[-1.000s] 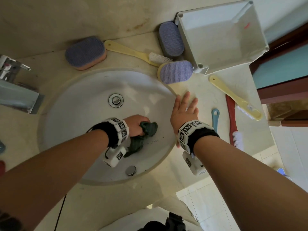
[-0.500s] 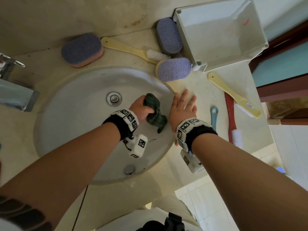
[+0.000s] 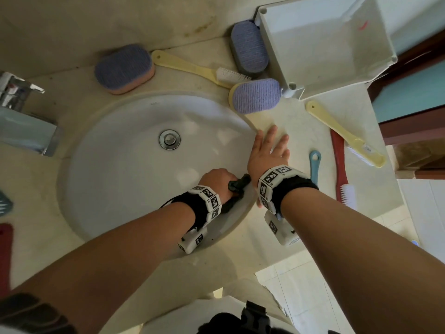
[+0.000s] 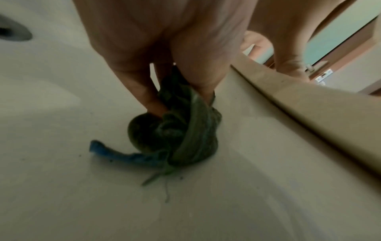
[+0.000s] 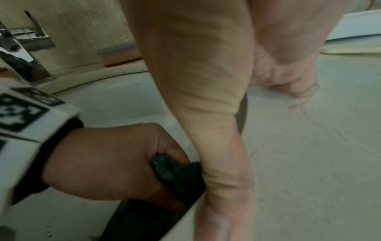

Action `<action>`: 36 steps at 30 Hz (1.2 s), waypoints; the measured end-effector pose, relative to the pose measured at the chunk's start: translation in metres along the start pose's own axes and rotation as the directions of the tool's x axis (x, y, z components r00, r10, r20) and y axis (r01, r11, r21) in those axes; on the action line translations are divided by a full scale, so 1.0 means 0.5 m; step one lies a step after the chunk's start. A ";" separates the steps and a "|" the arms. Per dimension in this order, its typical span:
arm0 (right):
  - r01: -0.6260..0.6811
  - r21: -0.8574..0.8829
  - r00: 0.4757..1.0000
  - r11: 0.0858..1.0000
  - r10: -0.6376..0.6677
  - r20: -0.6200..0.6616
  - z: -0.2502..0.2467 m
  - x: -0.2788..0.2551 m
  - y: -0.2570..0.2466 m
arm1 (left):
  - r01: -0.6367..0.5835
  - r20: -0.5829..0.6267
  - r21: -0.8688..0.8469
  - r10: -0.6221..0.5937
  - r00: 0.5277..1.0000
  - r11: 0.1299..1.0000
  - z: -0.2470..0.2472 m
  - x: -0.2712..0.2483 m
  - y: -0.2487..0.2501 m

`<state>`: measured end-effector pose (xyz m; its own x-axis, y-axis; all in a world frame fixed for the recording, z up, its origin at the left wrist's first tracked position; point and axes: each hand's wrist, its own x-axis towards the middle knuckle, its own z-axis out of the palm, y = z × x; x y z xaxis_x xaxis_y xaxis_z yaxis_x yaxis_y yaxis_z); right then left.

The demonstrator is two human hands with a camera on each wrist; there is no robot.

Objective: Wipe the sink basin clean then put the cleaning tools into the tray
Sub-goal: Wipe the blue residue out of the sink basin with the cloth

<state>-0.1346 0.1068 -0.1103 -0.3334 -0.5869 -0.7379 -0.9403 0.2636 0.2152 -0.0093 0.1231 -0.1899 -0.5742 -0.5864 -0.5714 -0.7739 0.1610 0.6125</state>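
My left hand (image 3: pixel 218 180) grips a bunched dark green cloth (image 3: pixel 238 185) (image 4: pixel 179 128) and presses it against the right inner wall of the white sink basin (image 3: pixel 125 165), just under the rim. In the right wrist view the left hand (image 5: pixel 115 161) is fisted round the cloth (image 5: pixel 175 169). Small dark specks lie on the basin near the cloth. My right hand (image 3: pixel 268 150) lies flat, fingers spread, on the counter beside the basin rim. The white tray (image 3: pixel 320 42) stands at the back right with nothing visible in it.
Three purple scrub pads (image 3: pixel 124 68) (image 3: pixel 249 48) (image 3: pixel 256 95) and a yellow brush (image 3: pixel 197 68) lie behind the basin. Another yellow brush (image 3: pixel 344 132), a red brush (image 3: pixel 340 167) and a blue handle (image 3: pixel 314 162) lie right of my hand. The tap (image 3: pixel 21 116) is at left, the drain (image 3: pixel 169 139) mid-basin.
My left hand swept the cloth up the right side of the basin and back down towards the near right wall. The right hand has stayed flat on the counter.
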 end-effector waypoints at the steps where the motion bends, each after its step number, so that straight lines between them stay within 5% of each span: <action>1: -0.002 -0.002 1.000 1.000 0.002 -0.009 0.002 0.001 -0.001 | -0.008 0.001 0.011 0.008 1.000 1.000 0.004 0.000 -0.004; 6: 0.014 -0.005 1.000 1.000 -0.014 -0.006 0.002 0.001 0.001 | 0.016 0.191 0.135 -0.042 0.981 0.991 -0.002 -0.024 -0.038; 14: 0.047 -0.004 0.999 0.999 -0.047 -0.016 0.001 -0.001 0.009 | 0.126 0.306 0.279 -0.213 0.928 0.952 -0.042 -0.112 -0.129; 18: 0.039 -0.026 0.999 0.999 -0.040 -0.005 0.002 -0.002 0.005 | 0.220 0.167 0.172 -0.249 0.954 0.960 -0.098 -0.128 -0.139; 21: 0.032 -0.018 0.999 0.999 -0.032 -0.008 0.002 -0.001 0.004 | 0.276 -0.041 -0.160 -0.285 0.958 0.948 -0.146 -0.114 -0.146; 25: 0.024 -0.007 1.000 1.000 -0.024 -0.019 0.001 0.001 0.001 | 0.231 -0.247 -0.594 -0.448 0.859 0.770 -0.178 -0.086 -0.142; 36: 0.024 0.028 1.000 0.999 -0.024 -0.007 -0.002 -0.005 0.001 | 0.305 -0.358 -0.616 -0.603 0.712 0.726 -0.155 -0.013 -0.152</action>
<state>-0.1344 0.1074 -0.1077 -0.3109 -0.5984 -0.7384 -0.9459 0.2703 0.1793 0.0741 0.0531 -0.1906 0.1537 -0.7993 -0.5809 -0.5724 -0.5512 0.6071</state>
